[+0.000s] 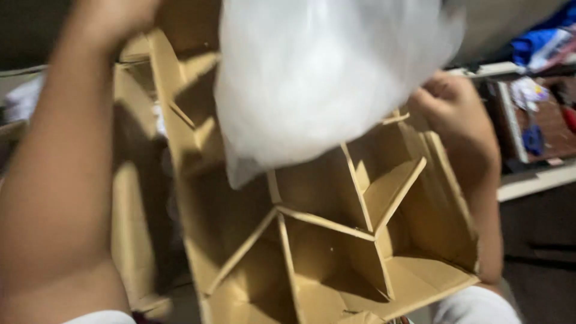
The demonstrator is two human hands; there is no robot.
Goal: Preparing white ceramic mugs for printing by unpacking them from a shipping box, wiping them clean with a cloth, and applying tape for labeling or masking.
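- White plastic bag (324,78), blurred, hanging over cardboard box (312,240) with slanted cardboard dividers (327,222); seemingly mid-placement into a compartment.
- Next move, by judgement: calls for lowering the bag's tail between dividers without bending them.
- Right hand (447,105) closed on the box's far edge, just beside the bag.
- Left hand (114,18) raised at top, cropped; grip impossible to tell.

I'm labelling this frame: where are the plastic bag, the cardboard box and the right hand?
plastic bag (324,78), head view, middle of its white bulge.
cardboard box (450,198), head view, right wall.
right hand (450,105), head view, back of the hand.
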